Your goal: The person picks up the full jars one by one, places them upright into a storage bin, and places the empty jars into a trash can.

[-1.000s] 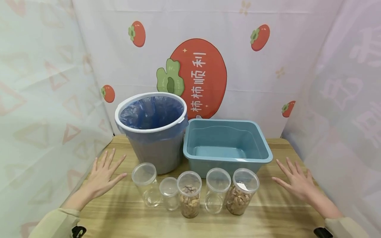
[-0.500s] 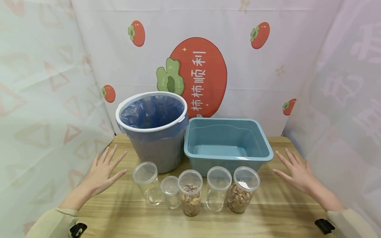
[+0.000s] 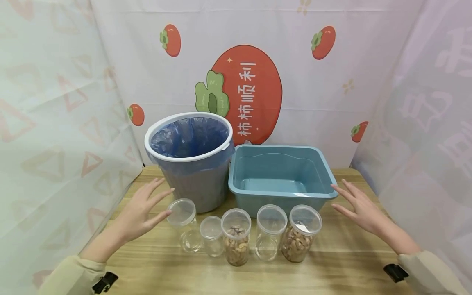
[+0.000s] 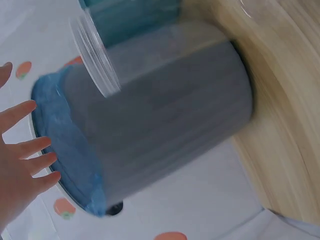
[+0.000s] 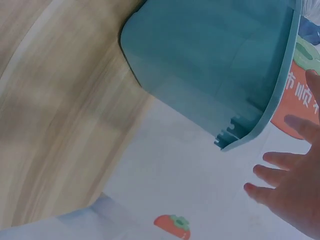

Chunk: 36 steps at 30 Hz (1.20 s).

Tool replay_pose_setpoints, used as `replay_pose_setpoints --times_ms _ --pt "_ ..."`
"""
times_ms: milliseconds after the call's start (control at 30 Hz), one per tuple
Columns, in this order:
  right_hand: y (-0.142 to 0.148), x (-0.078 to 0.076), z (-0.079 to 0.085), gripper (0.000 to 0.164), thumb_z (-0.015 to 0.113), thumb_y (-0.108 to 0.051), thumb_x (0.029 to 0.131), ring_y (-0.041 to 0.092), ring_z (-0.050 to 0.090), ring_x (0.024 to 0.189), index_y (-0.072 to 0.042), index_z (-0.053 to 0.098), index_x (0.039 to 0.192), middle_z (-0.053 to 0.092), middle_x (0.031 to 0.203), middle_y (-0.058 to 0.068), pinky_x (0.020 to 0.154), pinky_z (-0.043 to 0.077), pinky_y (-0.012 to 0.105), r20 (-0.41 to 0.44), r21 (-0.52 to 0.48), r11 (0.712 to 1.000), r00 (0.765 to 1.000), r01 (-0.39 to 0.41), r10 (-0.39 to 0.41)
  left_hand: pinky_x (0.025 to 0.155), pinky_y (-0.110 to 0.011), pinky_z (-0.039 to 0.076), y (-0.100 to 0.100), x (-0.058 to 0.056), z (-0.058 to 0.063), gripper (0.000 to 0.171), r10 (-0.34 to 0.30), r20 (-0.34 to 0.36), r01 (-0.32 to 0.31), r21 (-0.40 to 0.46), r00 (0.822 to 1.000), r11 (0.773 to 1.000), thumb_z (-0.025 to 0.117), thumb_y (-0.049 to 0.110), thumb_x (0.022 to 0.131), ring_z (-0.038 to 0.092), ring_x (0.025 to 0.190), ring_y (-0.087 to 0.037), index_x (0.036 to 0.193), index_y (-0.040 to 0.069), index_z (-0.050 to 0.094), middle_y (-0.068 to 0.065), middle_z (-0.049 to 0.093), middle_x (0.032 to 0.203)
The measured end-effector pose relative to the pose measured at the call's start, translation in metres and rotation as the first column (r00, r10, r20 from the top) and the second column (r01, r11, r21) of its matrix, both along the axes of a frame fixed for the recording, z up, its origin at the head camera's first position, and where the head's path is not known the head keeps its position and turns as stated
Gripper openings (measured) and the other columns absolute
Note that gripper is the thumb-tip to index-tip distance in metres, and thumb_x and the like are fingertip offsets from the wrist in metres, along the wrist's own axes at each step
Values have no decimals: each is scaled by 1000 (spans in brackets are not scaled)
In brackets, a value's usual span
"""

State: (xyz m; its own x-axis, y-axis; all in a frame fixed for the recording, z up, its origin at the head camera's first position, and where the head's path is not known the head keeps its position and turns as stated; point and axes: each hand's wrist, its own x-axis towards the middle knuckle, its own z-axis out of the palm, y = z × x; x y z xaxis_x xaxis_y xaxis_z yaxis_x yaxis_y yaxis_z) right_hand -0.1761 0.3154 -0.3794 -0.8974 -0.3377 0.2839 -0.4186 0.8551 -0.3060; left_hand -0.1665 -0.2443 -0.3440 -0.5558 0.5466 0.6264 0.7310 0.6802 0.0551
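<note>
Five jars (image 3: 236,234) on a table (image 3: 206,280), nuts (image 3: 236,250) in middle and rightmost, bin (image 3: 195,184) behind the left ones, tub (image 3: 276,202) right of bin, left hand (image 3: 139,210) beside leftmost jar (image 3: 189,235), right hand (image 3: 361,209) near tub's right end.

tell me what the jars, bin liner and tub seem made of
Jars: glass or clear plastic, glossy and see-through; can't tell which.
Bin liner: likely thin plastic film, crinkled and shiny.
Tub: probably molded plastic, opaque, with rounded rim and soft sheen.

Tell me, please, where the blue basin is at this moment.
In the head view, the blue basin stands right of centre on the table, just right of the lined bin, behind the right-hand jars.
</note>
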Motion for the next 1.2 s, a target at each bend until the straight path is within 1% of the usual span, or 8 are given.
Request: replay_pose_setpoints --times_ms 267,633,733,867,1000,1067,1100,1200 --pt "-11 -5 -5 44 66 -19 79 49 40 106 -4 52 118 35 125 31 74 36 59 -119 -36 999 993 -22 18 90 -43 34 40 8 -2 45 -105 0 105 22 994 994 45 43 89 46 108 -35 112 7 58 -19 47 122" --pt "-16 -15 -20 29 74 0 63 28 54 84 -2 63 89 52 96 18 66 41 37 -413 -60 994 909 -87 54 83 -40 43 93 18 -15 34 -195 128 187 74 972 980 58 28 86 49 109 -26 115 11 56 -11 47 124" --pt "-15 -18 -23 20 67 -20 77 27 55 80 -2 63 87 53 93 16 65 41 31 -456 -65 993 888 -98 58 84 -39 43 104 18 -23 34 -212 173 195 109 962 975 60 25 84 48 110 -24 114 10 57 -9 46 124" --pt "-15 -20 -26 44 42 -43 84 24 55 73 -5 64 85 53 89 12 61 40 22 -498 -78 991 865 -111 58 85 -40 42 115 19 -35 35 -219 249 185 153 943 971 62 24 83 46 113 -25 114 9 57 -10 44 126" --pt "-15 -21 -28 14 68 -18 76 22 53 68 -6 64 83 53 84 9 56 40 23 -518 -101 988 854 -120 51 85 -43 42 125 21 -43 37 -223 349 163 193 910 967 62 25 83 44 115 -28 116 10 56 -11 40 129" --pt "-15 -21 -29 19 73 -2 67 22 53 68 -6 64 83 52 84 9 55 41 26 -522 -119 985 851 -128 48 85 -45 41 129 22 -46 39 -229 397 153 214 889 965 62 26 83 42 117 -30 118 10 54 -12 37 131" --pt "-4 -32 -44 20 72 -1 68 21 55 71 -8 65 86 53 87 8 57 42 27 -520 -149 973 851 -175 74 85 -46 41 130 22 -48 40 -233 414 149 225 880 963 61 26 83 41 117 -31 119 11 53 -12 36 132" --pt "-4 -32 -45 21 71 0 68 20 54 71 -9 65 85 53 87 7 56 41 28 -532 -169 968 844 -188 71 85 -49 39 134 22 -53 43 -228 445 124 252 866 960 63 30 82 40 118 -31 120 14 52 -11 33 134"
